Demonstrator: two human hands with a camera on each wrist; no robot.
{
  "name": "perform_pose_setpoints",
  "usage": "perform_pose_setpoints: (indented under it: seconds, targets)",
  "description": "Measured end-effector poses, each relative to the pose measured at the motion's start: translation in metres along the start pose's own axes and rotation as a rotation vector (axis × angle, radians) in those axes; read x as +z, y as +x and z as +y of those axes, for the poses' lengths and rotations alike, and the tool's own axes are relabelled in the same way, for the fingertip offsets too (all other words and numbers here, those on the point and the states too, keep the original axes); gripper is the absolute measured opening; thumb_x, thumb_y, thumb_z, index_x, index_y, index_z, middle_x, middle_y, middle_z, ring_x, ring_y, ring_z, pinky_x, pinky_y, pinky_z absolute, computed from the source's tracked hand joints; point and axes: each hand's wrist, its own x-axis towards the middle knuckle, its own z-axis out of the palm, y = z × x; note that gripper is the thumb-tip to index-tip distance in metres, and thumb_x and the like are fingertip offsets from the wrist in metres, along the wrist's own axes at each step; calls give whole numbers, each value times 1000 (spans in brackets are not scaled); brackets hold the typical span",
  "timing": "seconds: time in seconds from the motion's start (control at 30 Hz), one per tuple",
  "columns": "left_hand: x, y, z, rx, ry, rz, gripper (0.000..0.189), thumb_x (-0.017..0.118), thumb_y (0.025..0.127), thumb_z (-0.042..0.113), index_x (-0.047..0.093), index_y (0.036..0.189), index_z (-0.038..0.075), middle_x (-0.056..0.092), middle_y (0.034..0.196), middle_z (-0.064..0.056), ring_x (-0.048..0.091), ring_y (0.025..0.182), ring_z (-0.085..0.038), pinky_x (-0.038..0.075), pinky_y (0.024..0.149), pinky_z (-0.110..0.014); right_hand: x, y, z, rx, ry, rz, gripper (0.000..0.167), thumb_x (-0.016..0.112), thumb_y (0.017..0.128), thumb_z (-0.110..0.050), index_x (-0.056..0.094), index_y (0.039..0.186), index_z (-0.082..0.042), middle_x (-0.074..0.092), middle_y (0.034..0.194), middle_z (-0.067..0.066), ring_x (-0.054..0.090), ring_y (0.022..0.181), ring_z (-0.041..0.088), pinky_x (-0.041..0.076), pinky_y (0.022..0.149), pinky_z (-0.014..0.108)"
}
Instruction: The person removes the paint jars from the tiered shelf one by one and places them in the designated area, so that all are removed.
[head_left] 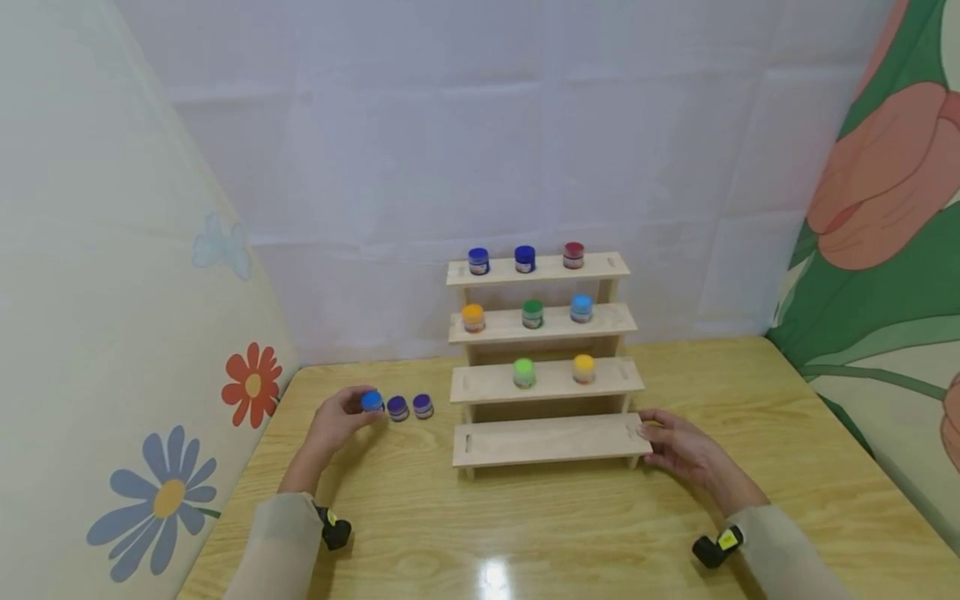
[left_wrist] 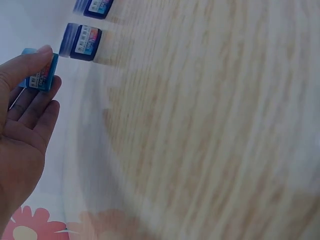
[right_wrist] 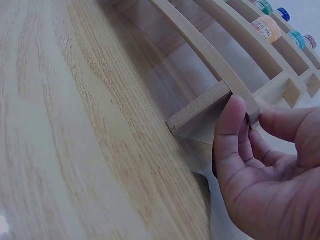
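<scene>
My left hand (head_left: 335, 427) pinches a small paint jar with a bright blue lid (head_left: 371, 402) between thumb and fingers, at the left of the table. In the left wrist view that jar (left_wrist: 49, 74) is tilted, with part of its label covered by the thumb. Just right of it stand two dark purple paint jars, one nearer (head_left: 397, 408) and one farther (head_left: 423, 406). At the right, my other hand (head_left: 688, 452) grips the end of the lowest step of a wooden stepped rack (head_left: 547, 439), its thumb and fingers around the board's corner in the right wrist view.
Above the bare lowest step, the third tier holds a light green jar (head_left: 524, 373) and a yellow jar (head_left: 583, 369). Orange, green and light blue jars stand on the second tier; two blue and one red on top. A white cloth (head_left: 360, 167) hangs behind the wooden table (head_left: 420, 533).
</scene>
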Motion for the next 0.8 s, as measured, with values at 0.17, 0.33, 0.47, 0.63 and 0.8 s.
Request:
perform_pose_setpoints:
  seconds: [0.17,0.33,0.47,0.63,0.8]
  targets:
    - [2,3,-5,-27,-1,-11,54,75,93,21,54,140,2,58,136,-25,55,124,-41,47,106,-56,1,0,0,3,-2,7,43,58,103,-12,41,142,-3,66,102,2,66,85,12,58,67,22]
    - [3,7,-11,-34,7,-5,52,74,95,18,54,139,0,58,136,-26,54,124,-41,44,108,-57,1,-1,0,-1,4,6,45,58,103,-12,40,143,-2,67,102,2,66,85,12,58,67,22]
    - [3,9,-14,-25,30,-2,53,74,94,19,54,139,-2,58,135,-27,54,122,-43,45,106,-59,1,-1,1,2,7,1,41,57,104,-12,43,141,-3,67,103,2,66,87,12,58,67,22]
    - [4,11,-17,-32,32,-3,52,73,95,18,54,139,-1,57,137,-27,54,124,-44,44,107,-59,0,0,1,-2,6,3,41,58,104,-13,43,141,-3,67,103,2,66,87,12,58,68,23]
    - [7,13,-20,-31,45,-2,52,73,95,17,54,140,-1,56,139,-27,53,126,-44,43,109,-59,0,0,1,-9,2,-1,40,57,104,-13,44,140,-4,67,103,2,66,87,12,57,68,22]
